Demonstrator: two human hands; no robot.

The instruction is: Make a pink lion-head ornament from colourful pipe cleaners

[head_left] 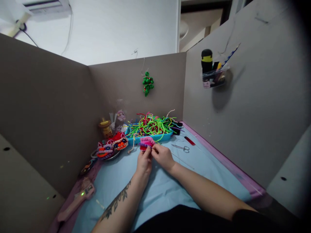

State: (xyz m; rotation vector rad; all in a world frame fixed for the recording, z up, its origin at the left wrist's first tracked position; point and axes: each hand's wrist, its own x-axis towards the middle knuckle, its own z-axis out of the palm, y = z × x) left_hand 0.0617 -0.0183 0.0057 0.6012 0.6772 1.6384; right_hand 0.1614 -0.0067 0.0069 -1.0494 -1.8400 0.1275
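Observation:
Both my hands meet over the light blue mat [155, 191] on a small pink and purple pipe-cleaner piece [146, 142]. My left hand [143, 162] pinches its lower left edge with closed fingers. My right hand [163, 156] pinches its right side, fingers curled together. Just behind the piece stands a blue tray [136, 140] heaped with green, red and yellow pipe cleaners [152, 124].
Finished fuzzy figures [112, 146] lie in a dish at the left, with a small jar [105, 127] behind. Scissors [181, 148] and a red tool [189, 140] lie to the right. A pink glue gun [79, 197] rests at the near left. Cardboard walls enclose the desk.

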